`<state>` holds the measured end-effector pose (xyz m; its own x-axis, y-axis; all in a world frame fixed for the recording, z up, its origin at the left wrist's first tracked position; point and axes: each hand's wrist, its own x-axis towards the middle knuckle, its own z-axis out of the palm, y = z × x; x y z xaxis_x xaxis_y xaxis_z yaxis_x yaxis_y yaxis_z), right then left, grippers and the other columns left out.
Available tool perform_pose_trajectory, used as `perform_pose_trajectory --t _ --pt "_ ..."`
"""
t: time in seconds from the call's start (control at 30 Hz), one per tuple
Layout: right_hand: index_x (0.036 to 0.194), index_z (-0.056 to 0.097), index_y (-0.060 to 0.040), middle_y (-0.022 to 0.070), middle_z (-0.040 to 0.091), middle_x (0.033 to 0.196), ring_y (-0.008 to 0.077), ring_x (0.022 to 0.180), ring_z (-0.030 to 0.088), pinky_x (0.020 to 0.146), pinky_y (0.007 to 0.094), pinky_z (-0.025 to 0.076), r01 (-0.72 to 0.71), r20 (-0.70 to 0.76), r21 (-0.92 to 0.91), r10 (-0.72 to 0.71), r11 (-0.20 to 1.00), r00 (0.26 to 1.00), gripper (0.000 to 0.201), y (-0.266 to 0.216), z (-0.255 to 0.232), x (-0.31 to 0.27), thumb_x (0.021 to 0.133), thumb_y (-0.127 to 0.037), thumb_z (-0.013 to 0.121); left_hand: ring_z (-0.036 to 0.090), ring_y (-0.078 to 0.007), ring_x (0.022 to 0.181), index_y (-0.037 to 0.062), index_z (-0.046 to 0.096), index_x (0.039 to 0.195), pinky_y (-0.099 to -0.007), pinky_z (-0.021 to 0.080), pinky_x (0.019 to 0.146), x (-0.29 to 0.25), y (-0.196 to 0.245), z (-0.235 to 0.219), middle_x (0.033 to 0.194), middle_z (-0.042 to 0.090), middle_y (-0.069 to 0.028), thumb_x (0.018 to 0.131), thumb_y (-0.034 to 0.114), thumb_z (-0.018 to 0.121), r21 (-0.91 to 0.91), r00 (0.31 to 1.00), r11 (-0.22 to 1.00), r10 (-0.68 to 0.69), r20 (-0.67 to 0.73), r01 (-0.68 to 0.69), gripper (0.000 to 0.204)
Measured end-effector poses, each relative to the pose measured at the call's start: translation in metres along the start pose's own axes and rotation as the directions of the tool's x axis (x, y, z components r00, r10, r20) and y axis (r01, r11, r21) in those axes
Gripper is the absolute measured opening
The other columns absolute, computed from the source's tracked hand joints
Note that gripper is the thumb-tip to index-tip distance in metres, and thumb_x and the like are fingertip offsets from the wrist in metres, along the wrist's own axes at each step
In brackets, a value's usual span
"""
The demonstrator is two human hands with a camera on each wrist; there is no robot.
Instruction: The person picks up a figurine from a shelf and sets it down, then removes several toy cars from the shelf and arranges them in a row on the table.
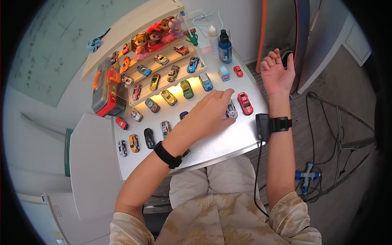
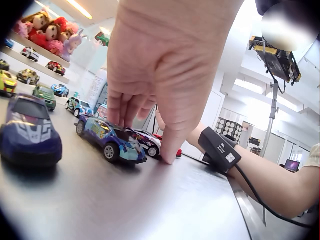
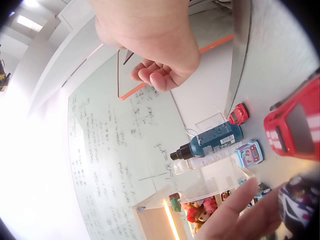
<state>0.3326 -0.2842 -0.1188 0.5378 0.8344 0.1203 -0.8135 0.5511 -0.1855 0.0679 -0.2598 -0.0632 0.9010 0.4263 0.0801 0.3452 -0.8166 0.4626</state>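
My left hand (image 1: 210,114) reaches over the metal tabletop and grips a white toy car (image 1: 232,110), index finger at one end and thumb at the other. In the left wrist view, that white car (image 2: 146,140) shows partly behind a blue patterned car (image 2: 112,140), with the left hand (image 2: 160,65) above. Beside the grip stands a red striped car (image 1: 245,103). My right hand (image 1: 278,75) is raised off the table's right side, palm up, fingers loosely curled and holding nothing.
Rows of toy cars stand on the table (image 1: 212,149) and a lit wooden shelf (image 1: 157,65) with dolls (image 1: 155,38). Two bottles (image 1: 225,51) stand behind. A clear toolbox (image 1: 107,87) is at left. A cable (image 1: 256,175) hangs from the right wrist camera.
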Motion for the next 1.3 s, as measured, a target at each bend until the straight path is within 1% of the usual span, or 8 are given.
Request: perform_pose_trajectory --t 0.33,0.47,0.53,0.63,0.73,0.93,1.17,1.3 --pt "0.109 0.057 -0.0022 0.0057 0.053 0.092 0.0161 0.071 0.042 0.065 0.0296 0.038 0.004 0.019 0.004 -0.004 1.0 1.0 0.047 -0.001 -0.001 0.001 0.106 -0.049 0.052 0.063 -0.0442 0.113 -0.0013 0.049 0.139 -0.045 0.051 0.098 0.004 0.002 0.001 0.121 0.063 -0.0295 0.083 0.021 0.083 -0.03 1.0 1.0 -0.003 0.007 0.003 0.069" --pt "0.109 0.057 -0.0024 0.0051 0.053 0.091 0.0159 0.071 0.042 0.065 0.0295 0.038 0.001 0.012 0.013 -0.001 1.0 1.0 0.048 0.0 -0.001 0.001 0.106 -0.05 0.052 0.062 -0.0434 0.115 -0.0013 0.05 0.139 -0.0454 0.051 0.099 0.003 0.0 0.002 0.122 0.063 -0.0287 0.081 0.025 0.085 -0.017 1.0 1.0 0.016 -0.007 -0.017 0.073" --pt "0.109 0.057 -0.0025 0.0049 0.053 0.091 0.0157 0.072 0.042 0.065 0.0294 0.038 0.002 0.01 0.016 -0.002 1.0 1.0 0.048 0.0 0.0 0.001 0.106 -0.05 0.051 0.061 -0.0426 0.116 -0.0016 0.05 0.138 -0.0454 0.05 0.1 0.004 0.002 0.0 0.122 0.063 -0.0282 0.079 0.027 0.087 -0.012 0.999 0.999 0.03 -0.012 -0.03 0.075" --pt "0.108 0.058 -0.0025 0.0047 0.053 0.091 0.0155 0.071 0.042 0.065 0.0292 0.038 0.007 0.007 0.021 -0.007 1.0 1.0 0.048 -0.001 0.0 0.0 0.106 -0.05 0.051 0.061 -0.0417 0.116 -0.0025 0.051 0.137 -0.0451 0.05 0.099 0.011 0.007 0.002 0.121 0.064 -0.0276 0.077 0.03 0.089 0.029 0.99 0.993 0.117 -0.073 -0.115 0.078" --pt "0.108 0.058 -0.0025 0.0047 0.053 0.091 0.0154 0.071 0.042 0.065 0.0291 0.038 0.012 0.011 0.027 -0.013 1.0 1.0 0.049 -0.001 -0.001 0.001 0.106 -0.051 0.051 0.061 -0.0416 0.113 -0.0033 0.051 0.136 -0.0452 0.051 0.097 0.025 0.012 0.014 0.116 0.065 -0.0267 0.077 0.028 0.088 0.035 0.987 0.99 0.137 -0.081 -0.134 0.076" --pt "0.107 0.058 -0.0026 0.0046 0.053 0.09 0.0156 0.071 0.042 0.064 0.0292 0.038 0.027 -0.005 0.037 -0.027 0.999 1.0 0.049 -0.002 0.001 0.0 0.106 -0.051 0.05 0.062 -0.0416 0.11 -0.0045 0.05 0.135 -0.0457 0.052 0.094 0.043 0.019 0.022 0.11 0.065 -0.0265 0.079 0.024 0.086 0.02 0.994 0.995 0.096 -0.051 -0.095 0.072" --pt "0.107 0.057 -0.0025 0.0051 0.053 0.09 0.0159 0.071 0.041 0.064 0.0294 0.037 0.035 -0.015 0.037 -0.035 0.999 0.999 0.049 -0.002 0.0 -0.001 0.106 -0.051 0.05 0.062 -0.0423 0.11 -0.005 0.05 0.136 -0.0462 0.052 0.094 0.056 0.018 0.03 0.111 0.065 -0.0279 0.08 0.024 0.085 0.018 0.991 0.992 0.126 -0.053 -0.125 0.072" --pt "0.106 0.057 -0.0025 0.0051 0.053 0.09 0.016 0.071 0.041 0.064 0.0292 0.037 0.033 -0.024 0.03 -0.033 0.999 0.999 0.049 -0.001 0.003 -0.002 0.106 -0.051 0.051 0.062 -0.0419 0.111 -0.0042 0.05 0.137 -0.0465 0.052 0.095 0.05 0.022 0.018 0.114 0.065 -0.0275 0.082 0.027 0.085 0.003 0.992 0.994 0.105 -0.069 -0.105 0.073"
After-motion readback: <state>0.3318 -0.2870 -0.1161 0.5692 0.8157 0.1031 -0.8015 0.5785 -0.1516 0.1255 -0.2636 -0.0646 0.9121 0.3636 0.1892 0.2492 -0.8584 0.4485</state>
